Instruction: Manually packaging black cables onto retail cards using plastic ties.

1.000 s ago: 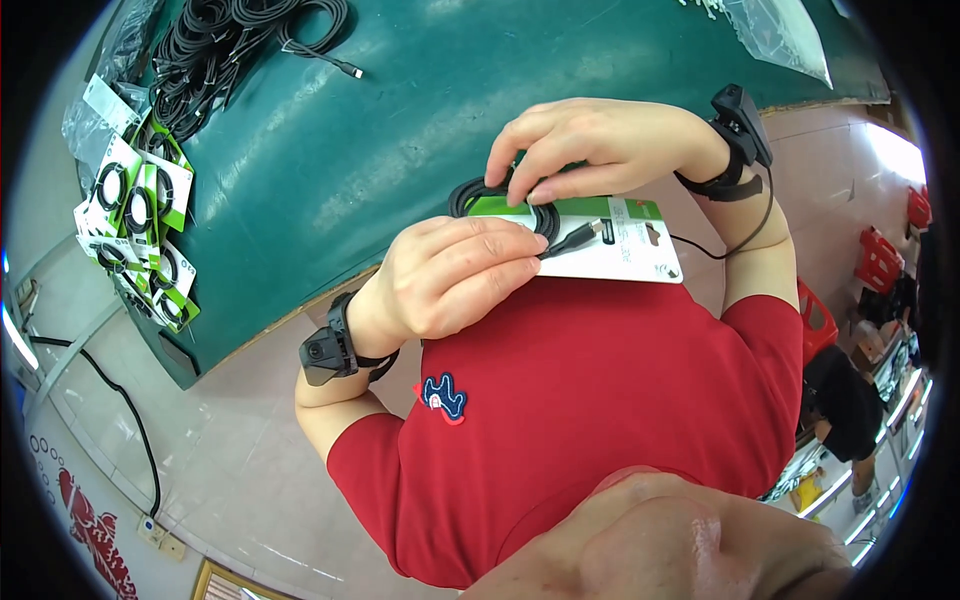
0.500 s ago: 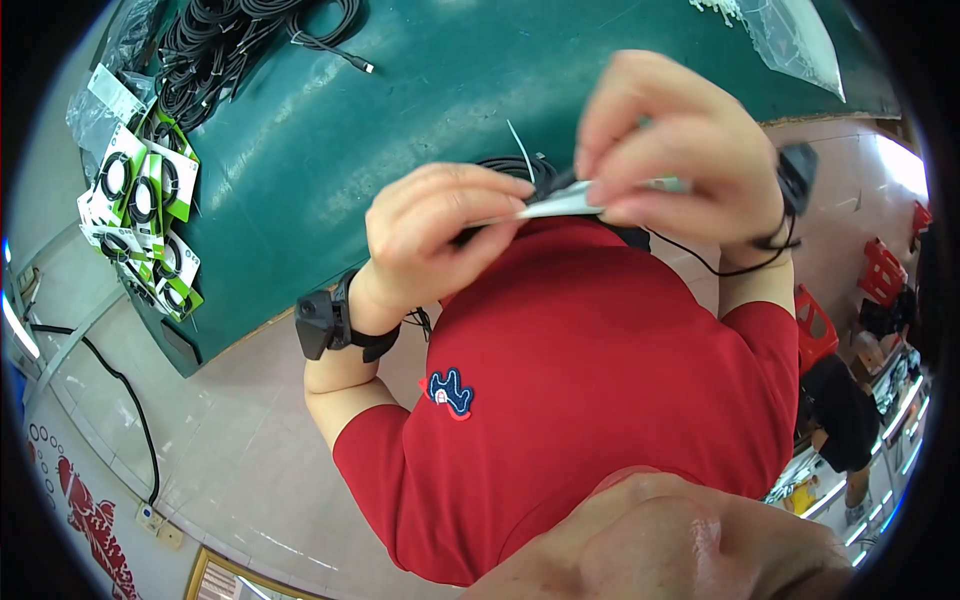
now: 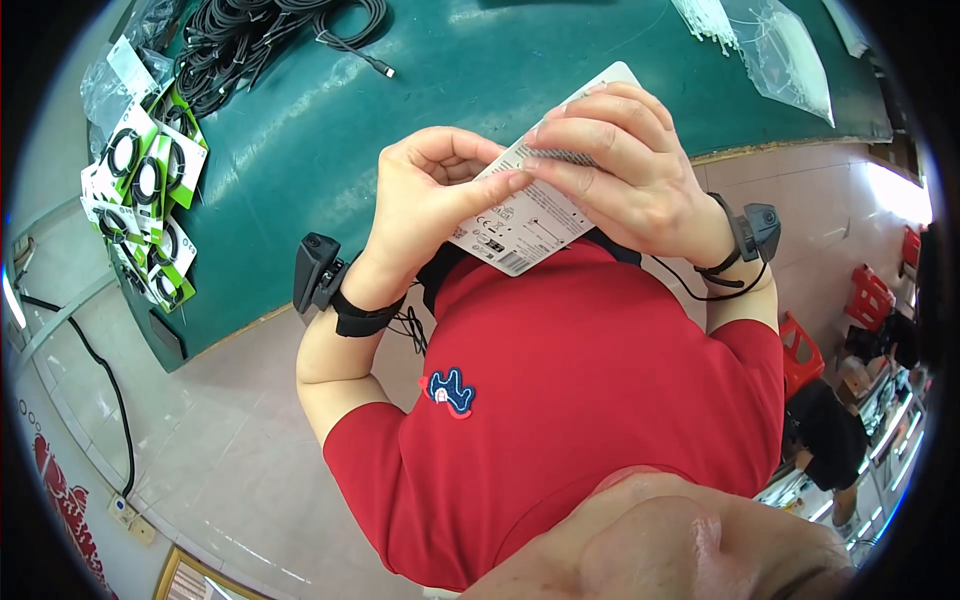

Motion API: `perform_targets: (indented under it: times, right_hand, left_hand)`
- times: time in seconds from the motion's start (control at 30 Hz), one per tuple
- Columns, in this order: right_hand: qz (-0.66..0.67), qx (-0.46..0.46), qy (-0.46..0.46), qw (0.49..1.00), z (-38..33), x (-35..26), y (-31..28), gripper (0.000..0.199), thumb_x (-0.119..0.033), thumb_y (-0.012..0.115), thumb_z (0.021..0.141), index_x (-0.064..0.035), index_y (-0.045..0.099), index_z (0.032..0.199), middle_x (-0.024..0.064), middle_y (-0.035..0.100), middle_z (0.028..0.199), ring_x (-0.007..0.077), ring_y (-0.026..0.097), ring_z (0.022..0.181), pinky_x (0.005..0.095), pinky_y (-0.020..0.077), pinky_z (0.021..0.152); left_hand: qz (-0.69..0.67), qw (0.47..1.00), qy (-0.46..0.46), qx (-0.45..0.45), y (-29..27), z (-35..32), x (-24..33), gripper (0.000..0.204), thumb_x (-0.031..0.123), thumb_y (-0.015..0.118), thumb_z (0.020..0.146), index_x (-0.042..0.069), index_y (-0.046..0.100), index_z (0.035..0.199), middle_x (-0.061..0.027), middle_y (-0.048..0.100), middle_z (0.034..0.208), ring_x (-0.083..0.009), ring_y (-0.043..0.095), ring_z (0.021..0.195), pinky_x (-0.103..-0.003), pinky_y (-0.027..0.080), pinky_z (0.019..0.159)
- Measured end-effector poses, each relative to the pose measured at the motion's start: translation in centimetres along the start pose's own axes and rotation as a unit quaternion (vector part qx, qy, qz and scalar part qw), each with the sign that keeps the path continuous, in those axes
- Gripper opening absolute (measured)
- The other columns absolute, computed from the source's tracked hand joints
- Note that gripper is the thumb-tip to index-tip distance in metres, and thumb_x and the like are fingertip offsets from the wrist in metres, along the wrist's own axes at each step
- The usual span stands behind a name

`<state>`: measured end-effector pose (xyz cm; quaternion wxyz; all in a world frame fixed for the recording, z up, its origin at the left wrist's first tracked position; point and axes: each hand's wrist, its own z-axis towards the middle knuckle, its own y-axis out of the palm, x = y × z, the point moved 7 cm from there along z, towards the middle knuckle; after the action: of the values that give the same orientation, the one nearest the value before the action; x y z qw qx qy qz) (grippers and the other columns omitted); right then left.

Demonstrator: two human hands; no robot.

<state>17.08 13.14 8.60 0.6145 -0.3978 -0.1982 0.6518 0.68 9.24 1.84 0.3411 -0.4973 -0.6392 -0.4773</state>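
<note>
Close in front of my chest I hold a white packaging card at a slant, its printed side showing. My left hand grips its left edge, with the thumb flat on the printed face and the fingers partly hidden behind. Fingers of my right hand lie bent over the upper right part of the card, their tips near the left thumb. What is on the card's other side is hidden from view.
Several white and green carded cables are piled at the green table's left end. Behind them lies a heap of black cables. A bundle of thin white strips and a clear plastic bag lie far right.
The card was seen nearly edge-on; now its printed face is turned up. My right hand has moved down from above onto the card, and the left thumb now presses its face.
</note>
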Motion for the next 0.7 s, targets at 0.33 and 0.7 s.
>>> perform_targets:
  times: [0.33,0.7]
  right_hand:
    - [-0.045,-0.008,-0.016,0.999,-0.4,-1.1,0.4,0.034,-0.008,0.073,0.074,-0.0075,0.074,0.108,0.0072,0.066,0.119,0.026,0.062,0.106,0.044,0.0477,0.099]
    - [0.347,-0.114,0.079,0.928,1.1,3.8,-0.7,0.021,-0.011,0.071,0.089,-0.0056,0.072,0.11,0.0148,0.066,0.113,0.0268,0.063,0.103,0.0398,0.0485,0.094]
  left_hand:
    - [-0.004,1.0,0.006,0.006,-0.2,-0.5,-0.3,0.02,0.0,0.082,0.082,-0.006,0.07,0.098,-0.0134,0.075,0.094,-0.017,0.074,0.086,-0.029,0.062,0.076]
    - [0.399,0.741,0.512,-0.173,4.7,-6.8,4.6,0.019,0.001,0.072,0.069,-0.006,0.069,0.087,-0.0209,0.072,0.097,-0.0299,0.073,0.084,-0.033,0.06,0.07]
